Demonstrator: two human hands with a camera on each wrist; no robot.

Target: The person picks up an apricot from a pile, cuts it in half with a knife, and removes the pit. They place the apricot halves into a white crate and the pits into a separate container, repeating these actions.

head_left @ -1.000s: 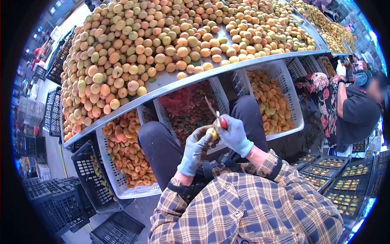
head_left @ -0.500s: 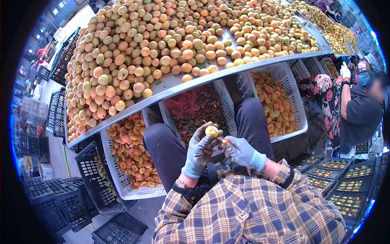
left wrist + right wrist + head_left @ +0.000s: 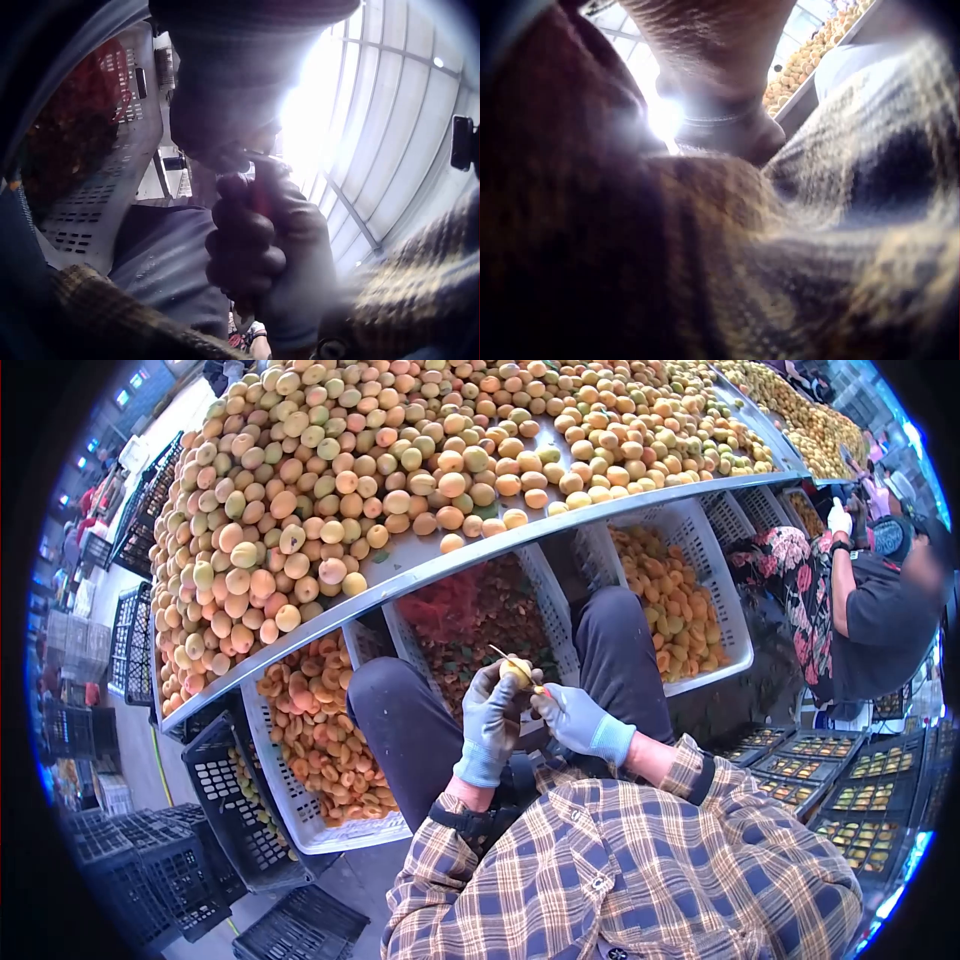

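Observation:
In the head view my gloved left hand [image 3: 487, 725] holds a pale yellow apricot [image 3: 514, 669] between thumb and fingers, over my lap. My gloved right hand [image 3: 582, 722] grips a small knife [image 3: 539, 691] close beside it. The thin blade lies across the apricot, with its tip showing past the fruit's upper left. From below, the left wrist view shows the right hand's curled fingers [image 3: 247, 244] around the red handle [image 3: 261, 196]; the apricot is mostly hidden there. Sleeve and glove cuff [image 3: 716, 133] fill the right wrist view, so the knife is out of sight.
A metal-edged table [image 3: 420, 572] heaped with whole apricots [image 3: 300, 490] stands ahead. Below are white crates of halved apricots, left [image 3: 325, 745] and right [image 3: 675, 605], and a crate of dark scraps [image 3: 485, 615] between my knees. Black crates [image 3: 245, 800] stand left; another person [image 3: 880, 610] sits right.
The knife was raised off the apricot, pointing up, a second ago. My right hand then came down to the right, and the blade now lies across the fruit. The left hand keeps its hold.

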